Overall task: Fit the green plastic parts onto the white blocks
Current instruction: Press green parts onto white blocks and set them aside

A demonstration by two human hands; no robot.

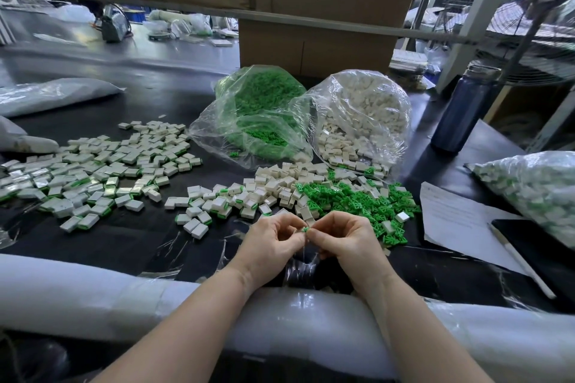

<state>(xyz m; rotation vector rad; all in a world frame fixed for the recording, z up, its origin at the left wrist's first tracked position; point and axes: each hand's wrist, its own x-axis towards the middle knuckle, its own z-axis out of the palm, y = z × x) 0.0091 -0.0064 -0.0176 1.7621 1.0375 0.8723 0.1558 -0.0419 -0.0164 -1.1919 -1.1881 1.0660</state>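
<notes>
1. Low in the middle of the frame the left hand [273, 242] and the right hand [343, 238] meet fingertip to fingertip above the black table [140, 236].
2. Both hands have their fingers curled in; between them they pinch a small green part [305, 229], and a white block [310, 222] shows just above it at the right hand's fingertips. Which hand has the block is hard to tell, since the fingers cover most of it.
3. Just beyond the right hand, right of centre, lies a heap of loose green parts [357, 200], touching a heap of bare white blocks [289, 180] to its left.
4. Across the left half of the frame spreads a wide scatter of fitted blocks [93, 165], white with green edges.
5. Behind the heaps, at upper centre, an open clear bag of green parts [261, 109] stands beside a clear bag of white blocks [357, 115].
6. At the right edge sit another filled bag [535, 190], a sheet of paper [451, 218], a pen [519, 261] and, further up, a dark blue bottle [466, 109].
</notes>
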